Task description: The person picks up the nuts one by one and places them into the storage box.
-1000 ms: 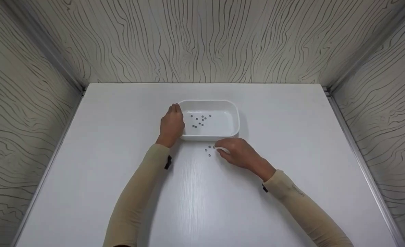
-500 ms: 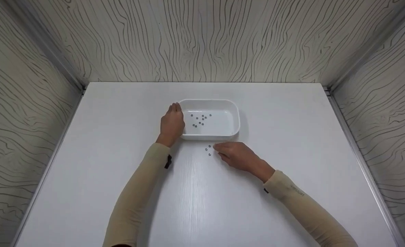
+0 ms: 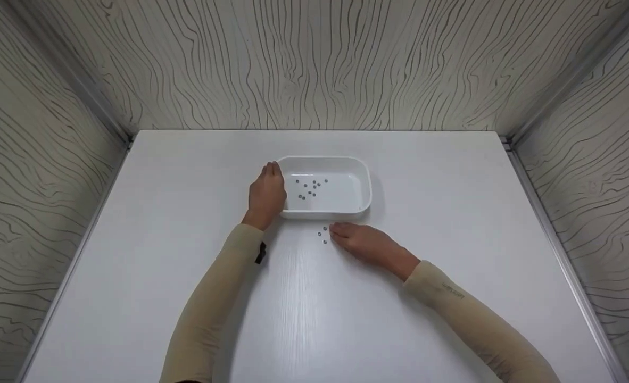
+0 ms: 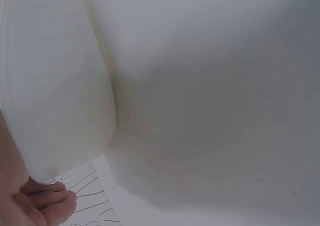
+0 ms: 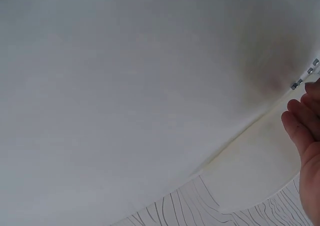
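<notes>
from the head view, a white tub [image 3: 359,183] sits near the middle of a white table [image 3: 133,255]. the left hand [image 3: 267,194] rests flat against the left side of the tub, with straight fingers that touch its wall and hold nothing. inside the tub, toward its left half, lies a small bunch of tiny metal bits [image 3: 309,188]. just in front of the tub, on the table, lie a few more loose metal bits [image 3: 323,234] close together. the right hand [image 3: 365,242] lies low on the table right beside them, its fingertips pointing at them and almost touching — the fingers look loose and stretched out, and nothing shows between them. both arms wear tan sleeves [image 3: 208,308]. walls with wavy dark lines [image 3: 314,64] stand around the table on three sides. from the left wrist view, the tub's smooth white wall [image 4: 55,100] fills the left part of the picture, and the fingertips [image 4: 50,198] press up against its bottom corner. from the right wrist view, the table fills most of the picture, and the tub is a pale shape low on the right. the right hand's fingers [image 5: 300,126] are at the right edge — relaxed, not pinching anything — and the little metal bits [image 5: 300,80] sit just past the fingertips.
</notes>
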Available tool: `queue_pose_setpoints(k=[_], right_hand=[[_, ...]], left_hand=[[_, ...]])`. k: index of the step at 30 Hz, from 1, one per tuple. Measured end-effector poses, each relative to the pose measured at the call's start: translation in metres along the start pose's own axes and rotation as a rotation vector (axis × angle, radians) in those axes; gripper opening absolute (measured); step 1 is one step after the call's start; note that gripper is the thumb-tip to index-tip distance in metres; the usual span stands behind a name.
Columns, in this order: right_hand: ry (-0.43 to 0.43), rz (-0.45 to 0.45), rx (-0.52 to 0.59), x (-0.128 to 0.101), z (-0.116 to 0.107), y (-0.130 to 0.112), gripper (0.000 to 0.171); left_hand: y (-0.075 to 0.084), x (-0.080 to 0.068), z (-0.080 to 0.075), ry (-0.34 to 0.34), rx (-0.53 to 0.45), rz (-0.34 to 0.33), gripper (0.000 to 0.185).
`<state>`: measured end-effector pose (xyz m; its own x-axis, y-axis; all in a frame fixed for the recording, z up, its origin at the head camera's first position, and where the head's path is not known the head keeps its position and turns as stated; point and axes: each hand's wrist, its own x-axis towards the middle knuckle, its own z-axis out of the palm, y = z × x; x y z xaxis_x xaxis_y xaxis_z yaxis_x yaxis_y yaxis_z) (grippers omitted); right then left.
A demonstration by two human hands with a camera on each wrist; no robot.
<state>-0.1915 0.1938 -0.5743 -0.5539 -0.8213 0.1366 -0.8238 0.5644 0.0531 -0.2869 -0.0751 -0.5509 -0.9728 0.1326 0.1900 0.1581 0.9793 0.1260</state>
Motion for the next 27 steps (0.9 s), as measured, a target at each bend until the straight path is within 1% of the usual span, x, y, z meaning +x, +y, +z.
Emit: queue_pose_setpoints(k=[2,5,9,14,17,21,27], right_hand=[[-0.020,-0.013,-0.009,0.001,0.000,0.000,0.039],[-0.038,-0.071,-0.090,0.003,0.002,0.000,0.041],[-0.056,-0.119,-0.175,0.005,0.002,0.002,0.043],[-0.062,-0.168,-0.242,0.006,0.000,0.005,0.042],[-0.061,-0.192,-0.261,0.006,0.000,0.007,0.040],[-0.016,-0.218,-0.255,0.007,0.001,0.009,0.035],[0.137,-0.267,-0.254,0.008,0.006,0.011,0.025]], left_hand=[[0.000,0.000,0.000,-0.001,0.007,-0.002,0.049],[-0.001,-0.001,0.000,-0.003,0.009,-0.002,0.049],[0.000,-0.001,0.000,-0.017,0.008,-0.006,0.050],[-0.001,-0.002,0.001,-0.017,-0.004,-0.002,0.050],[-0.001,-0.002,0.001,-0.012,-0.007,0.005,0.050],[-0.002,-0.002,0.000,0.000,-0.019,0.010,0.050],[-0.001,-0.002,0.001,0.006,-0.017,0.026,0.050]])
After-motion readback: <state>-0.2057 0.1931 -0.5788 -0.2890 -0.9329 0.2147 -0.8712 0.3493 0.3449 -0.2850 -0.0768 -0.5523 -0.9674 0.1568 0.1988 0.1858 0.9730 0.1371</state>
